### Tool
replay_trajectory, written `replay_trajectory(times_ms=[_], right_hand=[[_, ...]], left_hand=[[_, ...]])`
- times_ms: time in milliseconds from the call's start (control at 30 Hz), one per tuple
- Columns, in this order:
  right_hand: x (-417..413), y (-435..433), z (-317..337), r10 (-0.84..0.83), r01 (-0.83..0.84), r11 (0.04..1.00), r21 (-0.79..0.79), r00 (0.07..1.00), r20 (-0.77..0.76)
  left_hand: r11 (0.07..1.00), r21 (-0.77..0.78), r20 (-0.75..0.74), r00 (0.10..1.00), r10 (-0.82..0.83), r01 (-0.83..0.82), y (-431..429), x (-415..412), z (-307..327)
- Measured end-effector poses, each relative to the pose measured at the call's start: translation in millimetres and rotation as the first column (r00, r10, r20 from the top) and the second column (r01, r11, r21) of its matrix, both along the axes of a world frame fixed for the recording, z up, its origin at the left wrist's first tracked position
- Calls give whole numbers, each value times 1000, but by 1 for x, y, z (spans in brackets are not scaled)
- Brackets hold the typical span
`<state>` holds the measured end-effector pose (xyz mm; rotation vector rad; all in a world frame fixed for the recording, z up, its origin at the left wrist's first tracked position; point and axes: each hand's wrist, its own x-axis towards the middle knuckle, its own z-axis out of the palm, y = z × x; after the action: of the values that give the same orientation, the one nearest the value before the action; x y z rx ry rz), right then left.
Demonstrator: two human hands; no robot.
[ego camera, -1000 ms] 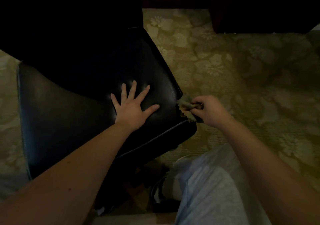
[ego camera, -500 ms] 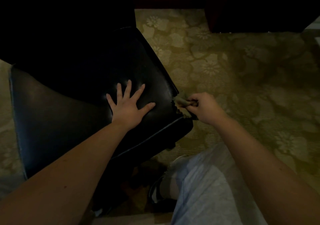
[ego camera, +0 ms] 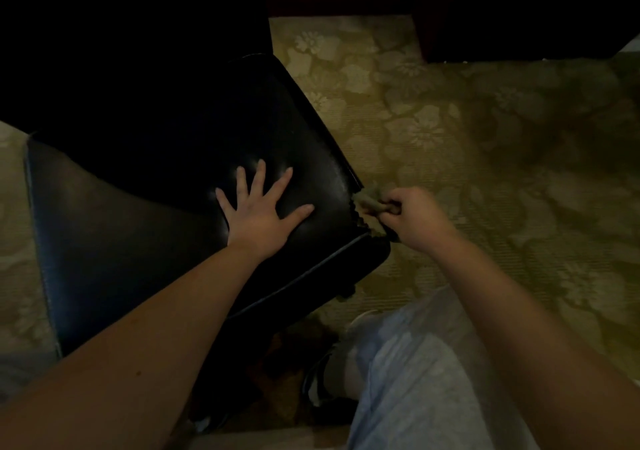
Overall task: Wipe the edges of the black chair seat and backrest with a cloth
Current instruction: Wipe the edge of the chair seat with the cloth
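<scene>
Cloth (ego camera: 369,203) in right hand (ego camera: 415,217), against seat (ego camera: 138,241) edge

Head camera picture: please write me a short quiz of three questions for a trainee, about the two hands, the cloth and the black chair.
1. True or false: the left hand lies flat, fingers spread, on the chair seat.
2. Choose one: the right hand holds the cloth against (A) the middle of the seat, (B) the seat's edge near a corner, (C) the floor.
3. Fill in: the carpet bears a ___ pattern.

Key: 1 true; 2 B; 3 flower.
</scene>
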<state>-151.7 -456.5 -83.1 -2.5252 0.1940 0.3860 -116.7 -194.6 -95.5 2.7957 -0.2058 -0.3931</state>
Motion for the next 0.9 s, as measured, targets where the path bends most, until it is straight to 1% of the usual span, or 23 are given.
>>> replay_trajectory(times_ms=[67,133,200,333,433,500,567,633,667,800,867,900], right_hand=[[-2,-1,1,34,-35,999,-29,999,-23],[-1,2,2,33,-33,998,-57,999,6],[-1,10,4,-11,15,999,-50,997,74],[-3,15,2,-74,83,995,-62,988,133],[-1,12,1,-79,87,995,-53,988,132],[-1,12,1,-71,80,995,-61,988,140],[-3,12,2,-71,79,995,-54,987,145],[-7,12,4,-68,71,997,-33,992,106],[-8,10,4,-62,65,997,-38,996,63],[-14,4,10,-11,1,994,-108,996,-90],[-15,6,13,10,-26,989,-144,994,-113],[-14,8,14,19,-34,986,-163,996,-90]], left_hand=[[1000,5,-2,1000,-2,2,0,-1,2],[1000,11,-9,1000,-8,8,0,-1,2],[1000,11,-16,1000,-6,6,-1,0,2],[999,25,-42,998,-37,38,0,2,5],[985,29,-21,985,-170,171,14,-3,6],[958,14,29,958,-285,285,25,-11,5],[933,-13,51,932,-359,360,32,-20,3],[921,-10,37,920,-390,391,34,-26,3],[918,1,27,918,-395,396,34,-27,3],[910,25,-27,911,-413,413,34,-26,7],[909,9,-33,908,-417,417,34,-27,9],[909,6,-36,908,-417,418,34,-27,10]])
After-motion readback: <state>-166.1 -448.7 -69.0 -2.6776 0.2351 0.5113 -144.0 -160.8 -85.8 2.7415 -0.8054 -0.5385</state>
